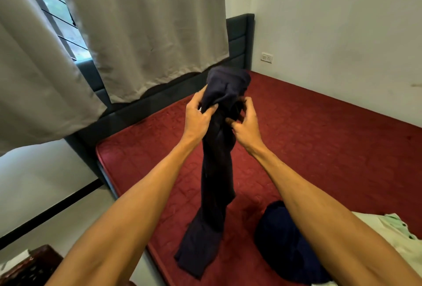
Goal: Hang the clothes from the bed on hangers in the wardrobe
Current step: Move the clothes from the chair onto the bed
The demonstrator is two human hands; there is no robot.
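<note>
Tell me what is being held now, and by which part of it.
A long dark navy cloth garment, held at its bunched upper end by the left grip and the right grip.

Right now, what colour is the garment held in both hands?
The garment is plain dark navy, clearest in the head view.
</note>
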